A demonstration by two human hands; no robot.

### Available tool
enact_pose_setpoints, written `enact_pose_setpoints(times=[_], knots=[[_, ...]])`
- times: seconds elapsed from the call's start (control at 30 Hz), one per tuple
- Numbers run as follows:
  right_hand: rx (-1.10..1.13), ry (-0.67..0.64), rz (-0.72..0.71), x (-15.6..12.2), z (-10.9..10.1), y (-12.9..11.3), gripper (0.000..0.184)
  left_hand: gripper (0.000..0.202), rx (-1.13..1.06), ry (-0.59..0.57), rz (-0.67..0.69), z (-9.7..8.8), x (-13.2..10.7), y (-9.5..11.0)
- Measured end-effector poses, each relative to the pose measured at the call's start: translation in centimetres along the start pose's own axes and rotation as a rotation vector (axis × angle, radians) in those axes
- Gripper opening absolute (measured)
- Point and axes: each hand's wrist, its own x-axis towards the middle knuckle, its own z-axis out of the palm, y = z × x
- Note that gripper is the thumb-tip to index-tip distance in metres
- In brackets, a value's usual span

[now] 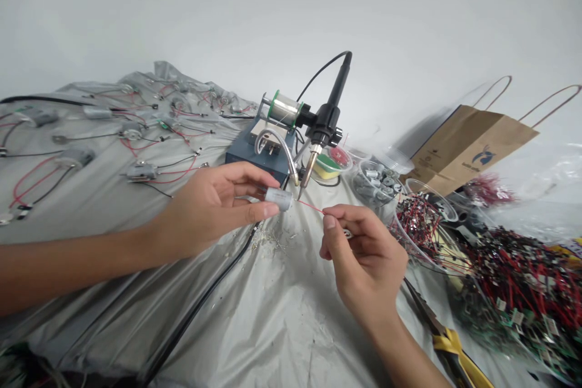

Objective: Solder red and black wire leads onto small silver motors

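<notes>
Head view, left hand (pixel 213 209): closed on a small silver motor (pixel 279 198), clamped between thumb and fingertips, its end right at the tip of the soldering iron (pixel 325 121).
right hand (pixel 364 254): thumb and forefinger pinch a thin red wire (pixel 311 207), the other fingers curled in; the wire runs up to the iron's tip.
soldering iron: fixed tip-down on a blue station (pixel 254 154), with a solder spool (pixel 284 108) just left of it.
sponge tub (pixel 348 160): just right of the iron, holding a yellow-green sponge.
clear cup (pixel 359 171): right of the iron, past the tub, filled with bare silver motors.
clear bowl (pixel 450 211): further right of the iron, holding a tangle of red and black wires.
paper bag (pixel 468 145): behind the bowl, lying tilted; its contents are hidden.
loose heap (pixel 522 279): far right of the iron, wired parts lying outside any container.
wired motors (pixel 140 171): spread out left of the iron.
surface (pixel 282 315): covered in grey sheeting.
</notes>
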Motion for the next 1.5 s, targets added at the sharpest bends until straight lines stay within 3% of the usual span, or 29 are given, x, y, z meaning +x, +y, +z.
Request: enact_pose_setpoints(times=[0.5, 1.1, 1.5], knots=[[-0.075, -0.015, -0.042, 0.3, 0.0, -0.2, 0.005, 0.03, 0.056, -0.048, -0.038, -0.3, 0.1, 0.1], [-0.249, -0.119, -0.286, 0.0, -0.1, -0.8, 0.013, 0.024, 0.077, -0.085, -0.066, -1.2, -0.3, -0.1], [-0.248, -0.162, -0.294, -0.1, -0.3, -0.9, 0.016, 0.027, 0.073, -0.088, -0.053, -1.2, -0.5, -0.3]])
